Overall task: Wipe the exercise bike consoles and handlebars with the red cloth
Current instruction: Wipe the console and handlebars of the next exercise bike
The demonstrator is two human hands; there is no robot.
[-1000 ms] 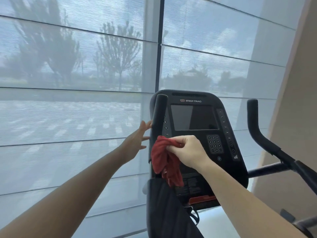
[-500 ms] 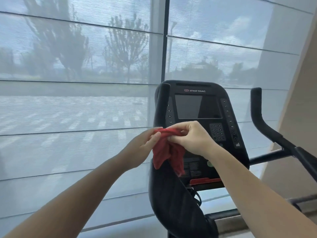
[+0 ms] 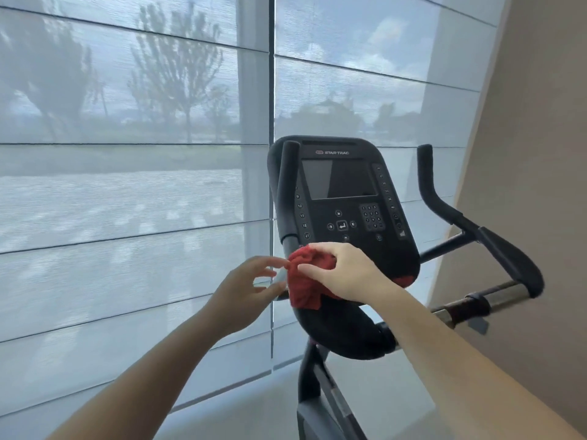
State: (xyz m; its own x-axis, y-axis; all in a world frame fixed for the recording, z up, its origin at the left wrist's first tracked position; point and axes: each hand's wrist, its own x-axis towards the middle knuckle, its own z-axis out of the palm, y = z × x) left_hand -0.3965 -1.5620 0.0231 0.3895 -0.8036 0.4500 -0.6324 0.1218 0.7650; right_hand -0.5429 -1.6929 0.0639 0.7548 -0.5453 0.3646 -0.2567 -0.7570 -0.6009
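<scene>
While working low on the bike [image 3: 308, 373], holds the red cloth [image 3: 304, 282] bunched in the right hand [image 3: 347, 273], thumb and fingers curled round it. Presses the bunch where the left handlebar [image 3: 287, 192] bends down under the console [image 3: 344, 249], at the near left corner. Probably balled up like that to make a thick pad for rubbing a round bar. Reaches in with the left hand [image 3: 243, 295] from the left, fingers loose and a little spread, tips right at the cloth's left edge. Cannot tell if those tips pinch the cloth or only touch it. Looks ready to tug it flat or wrap it round the bar. Leaves the screen [image 3: 338, 179] and buttons [image 3: 370, 215] above in plain sight, and the right handlebar [image 3: 444, 211] well apart on the right, near the tan wall [image 3: 533, 160]. Has 2 bars and 1 console to do here, so likely not near done. Faces a big shaded window [image 3: 127, 192] far behind.
</scene>
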